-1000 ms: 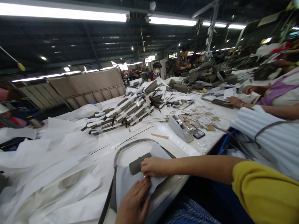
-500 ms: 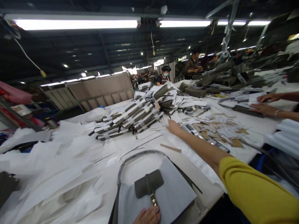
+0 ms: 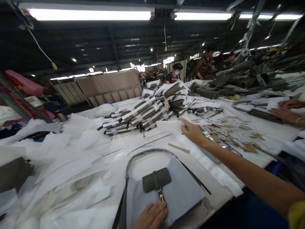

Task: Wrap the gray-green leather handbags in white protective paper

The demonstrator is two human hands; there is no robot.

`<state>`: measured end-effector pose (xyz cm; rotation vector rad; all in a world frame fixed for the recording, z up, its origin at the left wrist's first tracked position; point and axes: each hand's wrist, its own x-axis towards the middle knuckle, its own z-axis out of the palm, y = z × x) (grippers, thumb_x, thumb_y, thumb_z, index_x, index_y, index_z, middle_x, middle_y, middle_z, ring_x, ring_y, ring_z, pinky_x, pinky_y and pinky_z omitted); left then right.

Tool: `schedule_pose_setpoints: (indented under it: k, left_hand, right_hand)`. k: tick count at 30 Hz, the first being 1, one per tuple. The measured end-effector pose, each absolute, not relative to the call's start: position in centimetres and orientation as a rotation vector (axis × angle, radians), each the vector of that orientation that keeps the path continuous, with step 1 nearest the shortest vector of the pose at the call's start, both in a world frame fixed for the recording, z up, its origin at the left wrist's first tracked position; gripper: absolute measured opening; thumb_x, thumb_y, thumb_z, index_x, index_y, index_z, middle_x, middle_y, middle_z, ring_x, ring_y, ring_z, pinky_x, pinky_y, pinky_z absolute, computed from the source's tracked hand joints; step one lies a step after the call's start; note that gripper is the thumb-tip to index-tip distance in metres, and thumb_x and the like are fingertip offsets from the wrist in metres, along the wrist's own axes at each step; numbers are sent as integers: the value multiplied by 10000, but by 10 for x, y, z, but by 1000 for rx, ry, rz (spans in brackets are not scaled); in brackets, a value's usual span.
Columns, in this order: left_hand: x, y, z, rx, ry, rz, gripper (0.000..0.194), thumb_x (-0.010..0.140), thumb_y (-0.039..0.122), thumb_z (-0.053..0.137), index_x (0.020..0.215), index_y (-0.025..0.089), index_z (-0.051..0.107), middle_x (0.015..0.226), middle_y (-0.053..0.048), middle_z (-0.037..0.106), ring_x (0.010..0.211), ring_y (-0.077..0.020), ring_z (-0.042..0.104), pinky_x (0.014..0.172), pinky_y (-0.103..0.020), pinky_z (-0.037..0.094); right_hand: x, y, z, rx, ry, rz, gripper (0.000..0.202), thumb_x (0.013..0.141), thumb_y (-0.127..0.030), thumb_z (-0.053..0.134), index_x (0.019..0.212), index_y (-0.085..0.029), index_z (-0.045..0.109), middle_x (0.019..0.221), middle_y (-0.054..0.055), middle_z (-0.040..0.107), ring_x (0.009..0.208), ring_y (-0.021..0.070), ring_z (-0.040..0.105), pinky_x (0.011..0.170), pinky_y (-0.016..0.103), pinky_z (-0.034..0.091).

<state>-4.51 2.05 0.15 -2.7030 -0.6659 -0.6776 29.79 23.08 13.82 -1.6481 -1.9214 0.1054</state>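
Observation:
My left hand (image 3: 153,214) lies flat with its fingers stretched out on a handbag (image 3: 166,197) near the front of the table. Pale grey wrapping covers the bag's front, a dark olive flap (image 3: 157,179) with a metal clasp lies over it, and the wrapped handle (image 3: 152,152) arches behind. My right hand (image 3: 192,130) reaches forward, thumb and forefinger pinched on the edge of a small white sheet (image 3: 168,125). That sheet is lifted a little in front of the stacked wrapped pieces.
A pile of dark strips wrapped in white (image 3: 143,111) rises at the back. Loose white sheets (image 3: 78,168) spread over the left. Brown and clear tags (image 3: 228,130) lie scattered on the right. At the far right are a co-worker's hands (image 3: 286,109) on another bag.
My right hand has pinched the white sheet and raised it slightly off the table. The left hand stays on the bag. The whole view has shifted a little.

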Motion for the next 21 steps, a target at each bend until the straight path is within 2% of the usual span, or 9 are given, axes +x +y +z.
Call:
schedule_pose_setpoints:
  k: [3,5,7,9,11,13,16,18,21]
  left_hand:
    - [-36,2,25,-2854,-939,-726,454,900,211,546,1351,155,553,1342,-92,617,1214,-216,608,1043,-337,511]
    - [-31,-7,36,-2940,-1112,-789,485,892,204,556,1375,184,527,1362,-93,603,1237,-237,591,1057,-416,511]
    - [-28,-11,42,-2999,-1194,-856,476,899,195,553,1374,194,522,1360,-94,605,1251,-238,580,1037,-434,532]
    - [-28,-12,43,-3033,-1227,-900,461,906,193,550,1367,196,525,1360,-94,606,1261,-238,571,1023,-442,541]
    - [-28,-12,42,-3041,-1232,-939,454,907,196,552,1360,196,530,1357,-97,609,1263,-245,569,1027,-460,533]
    - [-29,-12,41,-3036,-1220,-969,451,904,198,558,1354,192,536,1357,-100,608,1263,-249,569,1033,-464,526]
    - [-29,-12,42,-3023,-1206,-972,440,905,202,565,1344,191,546,1371,-100,597,1274,-250,559,1052,-464,509]
    - [-29,-12,43,-3016,-1208,-960,430,908,211,568,1337,192,554,1375,-98,594,1276,-251,557,1066,-470,495]
    - [-30,-13,42,-3010,-1219,-950,425,916,225,561,1340,198,554,1372,-95,596,1266,-252,566,1080,-471,480]
  right_hand:
    - [286,176,133,-1342,-1894,668,468,979,-330,380,1404,-196,521,954,30,699,778,160,662,726,284,611]
    - [275,146,125,-1274,-2009,876,414,950,-333,437,1286,-200,639,1049,50,702,881,194,668,809,333,604]
    - [264,123,116,-1289,-2250,755,339,897,-272,523,1170,-210,715,1182,86,676,1059,263,639,971,436,530]
    - [252,108,108,-1275,-2451,400,310,845,-179,576,1105,-214,741,1396,124,549,1289,350,493,1109,563,362]
    - [241,100,103,-1179,-2589,122,356,843,-139,597,1169,-222,711,1571,123,333,1439,391,278,1158,626,204]
    - [233,98,100,-1020,-2760,102,422,892,-207,609,1312,-257,622,1613,115,239,1475,376,198,1168,622,160]
    - [226,104,98,-828,-2978,301,529,951,-385,582,1459,-302,462,1576,139,325,1434,348,316,1146,582,247]
    - [223,109,98,-802,-3032,315,527,969,-395,555,1476,-318,432,1526,150,408,1369,335,418,1108,558,311]
    - [219,109,104,-781,-3038,244,498,966,-387,566,1452,-330,470,1431,155,511,1265,320,512,1050,519,383]
